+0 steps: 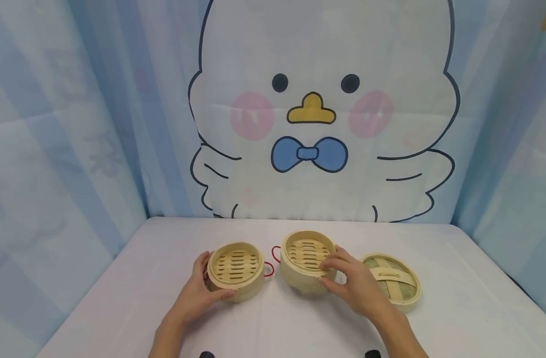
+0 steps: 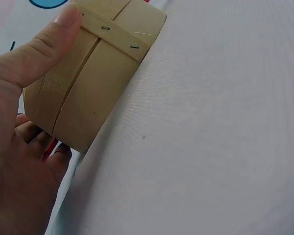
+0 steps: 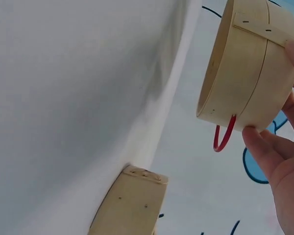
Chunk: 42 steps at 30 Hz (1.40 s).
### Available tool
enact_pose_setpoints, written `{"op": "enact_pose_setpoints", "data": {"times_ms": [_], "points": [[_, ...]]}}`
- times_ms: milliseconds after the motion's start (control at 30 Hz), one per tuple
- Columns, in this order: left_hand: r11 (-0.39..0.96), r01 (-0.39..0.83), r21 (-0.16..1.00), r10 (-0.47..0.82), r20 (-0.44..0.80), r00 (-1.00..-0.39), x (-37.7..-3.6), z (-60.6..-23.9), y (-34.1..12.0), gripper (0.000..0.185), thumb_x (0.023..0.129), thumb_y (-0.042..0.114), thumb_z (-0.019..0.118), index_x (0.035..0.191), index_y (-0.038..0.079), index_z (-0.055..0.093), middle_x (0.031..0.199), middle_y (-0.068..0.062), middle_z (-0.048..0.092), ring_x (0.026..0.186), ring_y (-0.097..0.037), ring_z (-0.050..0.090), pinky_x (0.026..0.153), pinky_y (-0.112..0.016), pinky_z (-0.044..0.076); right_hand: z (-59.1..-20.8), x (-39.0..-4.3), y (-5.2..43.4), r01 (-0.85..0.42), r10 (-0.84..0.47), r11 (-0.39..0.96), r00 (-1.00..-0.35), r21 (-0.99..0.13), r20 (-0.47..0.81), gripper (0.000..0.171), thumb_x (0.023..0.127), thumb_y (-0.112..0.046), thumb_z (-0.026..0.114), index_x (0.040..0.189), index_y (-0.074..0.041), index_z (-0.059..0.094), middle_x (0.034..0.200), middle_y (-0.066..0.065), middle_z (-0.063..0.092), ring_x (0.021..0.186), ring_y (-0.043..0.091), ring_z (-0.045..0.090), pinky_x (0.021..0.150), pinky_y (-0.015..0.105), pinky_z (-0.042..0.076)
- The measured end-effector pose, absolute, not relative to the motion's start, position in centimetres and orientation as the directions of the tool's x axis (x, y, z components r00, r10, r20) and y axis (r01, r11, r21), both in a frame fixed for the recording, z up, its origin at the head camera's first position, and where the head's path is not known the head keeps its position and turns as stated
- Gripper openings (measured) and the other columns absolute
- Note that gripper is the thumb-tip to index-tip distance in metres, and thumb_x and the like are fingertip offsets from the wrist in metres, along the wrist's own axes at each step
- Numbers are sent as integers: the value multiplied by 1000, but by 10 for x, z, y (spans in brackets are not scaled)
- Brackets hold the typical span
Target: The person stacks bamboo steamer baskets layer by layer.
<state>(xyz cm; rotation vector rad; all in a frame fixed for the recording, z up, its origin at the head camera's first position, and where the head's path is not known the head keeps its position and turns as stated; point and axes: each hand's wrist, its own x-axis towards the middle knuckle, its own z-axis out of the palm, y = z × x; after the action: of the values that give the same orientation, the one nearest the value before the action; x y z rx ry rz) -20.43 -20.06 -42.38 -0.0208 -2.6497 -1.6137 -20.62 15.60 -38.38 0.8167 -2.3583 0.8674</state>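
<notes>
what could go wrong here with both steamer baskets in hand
1. The right hand grips the right steamer basket lifted off the table and tilted; only fingertips hold its wall, so it might slip and drop.
2. Swinging it sideways could knock the left steamer basket, held by the left hand.
3. The woven lid lies right beside the right wrist; a backward move may push it toward the table edge.

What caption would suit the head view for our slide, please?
Left hand grips one bamboo steamer tier; right hand lifts another beside the lid.
</notes>
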Motion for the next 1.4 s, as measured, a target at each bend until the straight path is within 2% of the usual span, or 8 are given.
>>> {"op": "enact_pose_setpoints", "data": {"times_ms": [133, 367, 733, 1067, 1300, 1400], "points": [[465, 33, 885, -11, 43, -999, -204, -425, -200, 128, 68, 32, 96, 157, 0, 9, 162, -26, 18, 146, -44, 26, 118, -55, 21, -378, -209, 150, -681, -355, 618, -688, -394, 633, 29, 75, -1, 88, 95, -15, 72, 103, -4, 66, 124, 48, 55, 99, 53, 48], [468, 33, 883, -14, 45, -999, -204, -424, -200, 128, 68, 31, 96, 157, 0, 10, 162, -26, 19, 146, -44, 26, 118, -55, 21, -361, -214, 132, -642, -335, 621, -736, -449, 588, 27, 77, -2, 86, 98, -13, 73, 106, -1, 66, 131, 43, 51, 103, 51, 44], [475, 27, 879, -15, 38, -999, -204, -424, -200, 128, 68, 33, 95, 157, 1, 9, 162, -26, 19, 145, -45, 27, 117, -57, 21, -357, -223, 108, -688, -359, 548, -707, -476, 609, 25, 78, 1, 85, 98, -10, 74, 106, 0, 66, 132, 41, 50, 107, 48, 41], [467, 37, 884, -10, 47, -999, -204, -424, -200, 127, 69, 31, 95, 157, 1, 10, 162, -26, 20, 145, -44, 27, 118, -55, 21, -356, -226, 90, -701, -363, 517, -699, -491, 616, 26, 77, 0, 86, 99, -8, 74, 103, -1, 66, 127, 34, 55, 105, 46, 45], [458, 53, 887, -2, 60, -998, -204, -424, -201, 125, 70, 30, 95, 157, 0, 10, 163, -25, 19, 146, -43, 26, 118, -54, 22, -355, -226, 70, -713, -392, 489, -694, -502, 604, 23, 79, 0, 85, 98, -7, 74, 104, 0, 65, 130, 34, 53, 106, 45, 45], [453, 64, 889, 3, 70, -998, -204, -425, -201, 124, 70, 29, 95, 157, -1, 11, 162, -26, 20, 145, -43, 28, 118, -54, 23, -355, -226, 62, -721, -411, 475, -689, -505, 597, 23, 80, -1, 85, 98, -8, 73, 103, -1, 64, 123, 29, 57, 103, 43, 47]]}}
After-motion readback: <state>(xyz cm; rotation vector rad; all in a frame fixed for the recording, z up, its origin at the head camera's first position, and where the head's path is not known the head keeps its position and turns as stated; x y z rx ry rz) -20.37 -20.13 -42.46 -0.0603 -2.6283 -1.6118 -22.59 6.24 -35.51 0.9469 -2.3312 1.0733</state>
